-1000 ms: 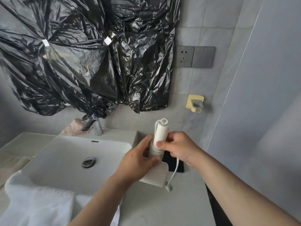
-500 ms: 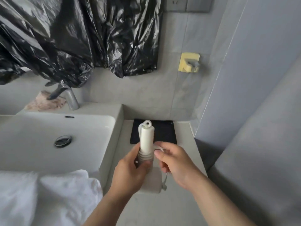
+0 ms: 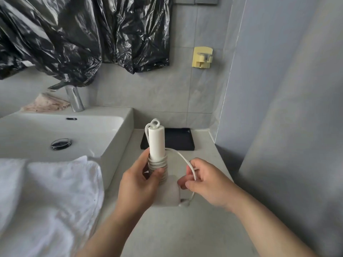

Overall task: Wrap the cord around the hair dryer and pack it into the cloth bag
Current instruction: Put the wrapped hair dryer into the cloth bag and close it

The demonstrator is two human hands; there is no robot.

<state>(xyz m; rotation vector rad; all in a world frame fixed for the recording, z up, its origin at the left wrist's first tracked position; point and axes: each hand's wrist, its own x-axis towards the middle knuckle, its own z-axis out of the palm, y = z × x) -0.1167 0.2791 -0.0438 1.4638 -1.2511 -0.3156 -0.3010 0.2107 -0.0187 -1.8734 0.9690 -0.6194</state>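
Observation:
A white hair dryer (image 3: 157, 141) stands handle-up over the grey counter, its body low between my hands. My left hand (image 3: 138, 184) grips it at the base of the handle, thumb pressed on several coils of white cord. My right hand (image 3: 206, 182) pinches the loose cord (image 3: 182, 158), which arcs from the handle to my fingers. The plug (image 3: 184, 202) dangles below my right hand. White cloth (image 3: 48, 197) lies at the lower left; I cannot tell whether it is the bag.
A white sink (image 3: 118, 141) with a chrome faucet (image 3: 74, 97) sits to the left. Behind the dryer lies a black tray (image 3: 178, 139). A yellow wall hook (image 3: 202, 57) and black plastic sheeting (image 3: 83, 34) hang on the tiled wall. A grey partition rises at the right.
My right hand has pulled away to the right, drawing the cord out into an arc. The view has tilted further down. My left hand keeps its grip.

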